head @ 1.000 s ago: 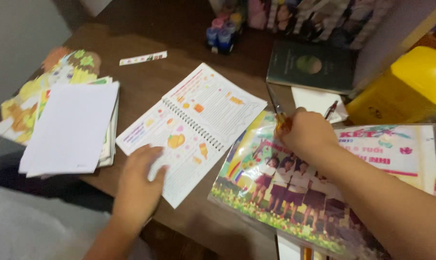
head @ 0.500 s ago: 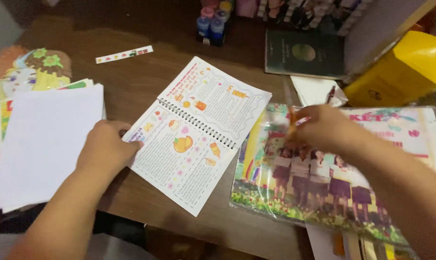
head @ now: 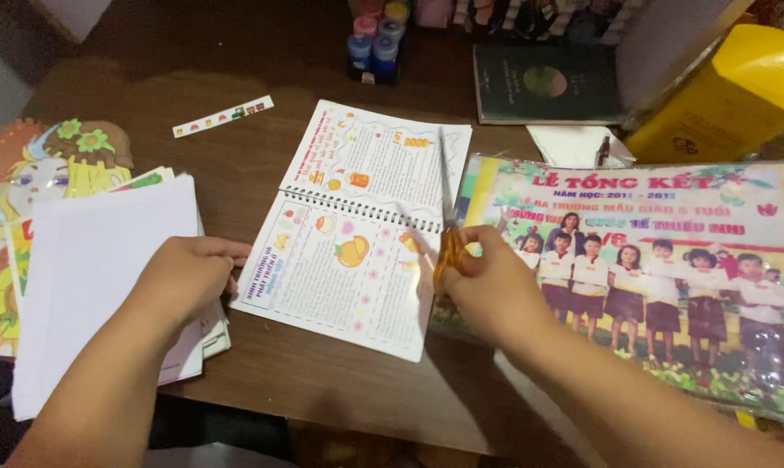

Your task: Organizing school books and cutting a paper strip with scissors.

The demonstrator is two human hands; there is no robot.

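A: Paper stack (head: 106, 260) seen at bench (head: 323, 381) left edge; left hand (head: 184, 282) laid on it, fingers curled loosely, nothing gripped, fingertips touching the spiral workbook's (head: 349, 251) left edge.

B: And further right?

A: Workbook lies open, mid-bench. Orange-handled scissors (head: 448, 221) are held in the closed right hand (head: 487, 290), blades shut, pointing away, over the workbook's right edge. Laminated poster (head: 669, 251) lies beside it.
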